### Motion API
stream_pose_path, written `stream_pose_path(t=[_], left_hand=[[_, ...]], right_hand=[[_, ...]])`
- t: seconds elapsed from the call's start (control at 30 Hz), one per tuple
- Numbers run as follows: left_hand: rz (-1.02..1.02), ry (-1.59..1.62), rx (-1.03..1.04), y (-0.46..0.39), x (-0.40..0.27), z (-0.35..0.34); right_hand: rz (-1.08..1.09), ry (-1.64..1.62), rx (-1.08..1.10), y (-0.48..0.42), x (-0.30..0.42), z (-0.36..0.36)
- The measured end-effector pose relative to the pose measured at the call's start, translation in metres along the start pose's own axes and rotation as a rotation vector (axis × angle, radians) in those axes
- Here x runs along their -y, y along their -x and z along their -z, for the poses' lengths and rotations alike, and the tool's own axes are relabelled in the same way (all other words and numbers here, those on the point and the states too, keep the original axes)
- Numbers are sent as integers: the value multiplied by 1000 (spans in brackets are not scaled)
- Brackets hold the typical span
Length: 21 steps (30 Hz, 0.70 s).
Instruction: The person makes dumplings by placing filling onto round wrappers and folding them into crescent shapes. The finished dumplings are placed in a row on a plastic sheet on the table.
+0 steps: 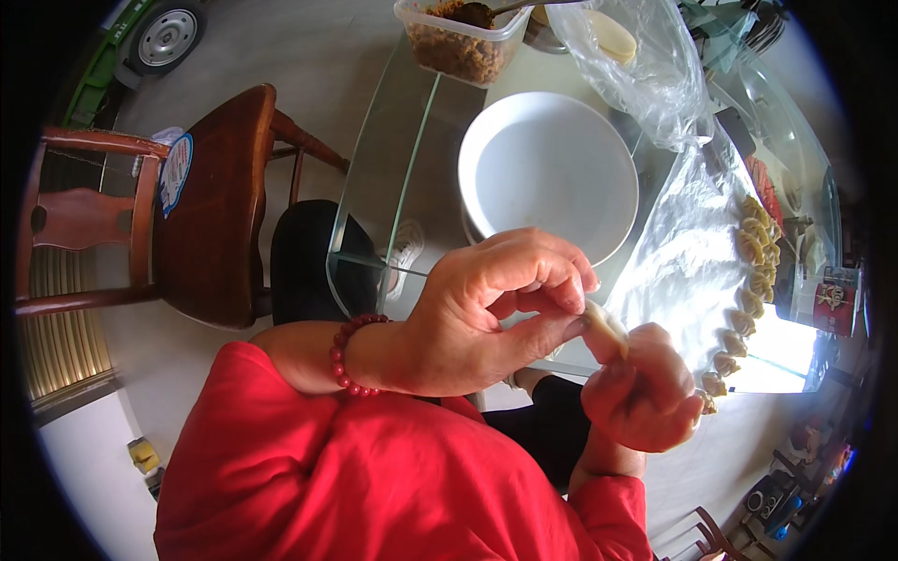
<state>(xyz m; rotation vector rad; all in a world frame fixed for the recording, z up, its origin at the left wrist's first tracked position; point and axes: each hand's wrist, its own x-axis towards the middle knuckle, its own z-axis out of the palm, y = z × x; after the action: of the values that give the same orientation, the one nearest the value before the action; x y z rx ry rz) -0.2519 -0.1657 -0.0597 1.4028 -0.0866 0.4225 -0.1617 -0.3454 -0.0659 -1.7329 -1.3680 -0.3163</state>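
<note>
A small folded dumpling (607,325) is pinched between my two hands, just past the near rim of a round white dish (491,182). My left hand (484,319), with a red bead bracelet at the wrist, grips one end between thumb and fingers. On the other end, the thumb and bent fingers of my right hand (642,393) close around the dough; its underside is hidden. Beyond my right hand, a row of finished dumplings (752,303) lies along the edge of a clear plastic sheet (673,224).
A clear plastic tub (456,52) of minced filling, with a spoon (476,14) in it, stands at the far table edge. Beside it, pale round wrappers (612,36) lie under a plastic bag (649,77). The glass table (393,161) has a wooden chair (217,210) at its left.
</note>
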Motion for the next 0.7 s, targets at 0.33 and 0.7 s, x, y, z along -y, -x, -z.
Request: stream_pose_path(t=[0.33, 0.7], left_hand=[[126, 128, -26, -3, -2, -1], [23, -10, 25, -5, -4, 3]], right_hand=[[-136, -88, -68, -6, 7, -5], [-161, -153, -78, -1, 4, -5]])
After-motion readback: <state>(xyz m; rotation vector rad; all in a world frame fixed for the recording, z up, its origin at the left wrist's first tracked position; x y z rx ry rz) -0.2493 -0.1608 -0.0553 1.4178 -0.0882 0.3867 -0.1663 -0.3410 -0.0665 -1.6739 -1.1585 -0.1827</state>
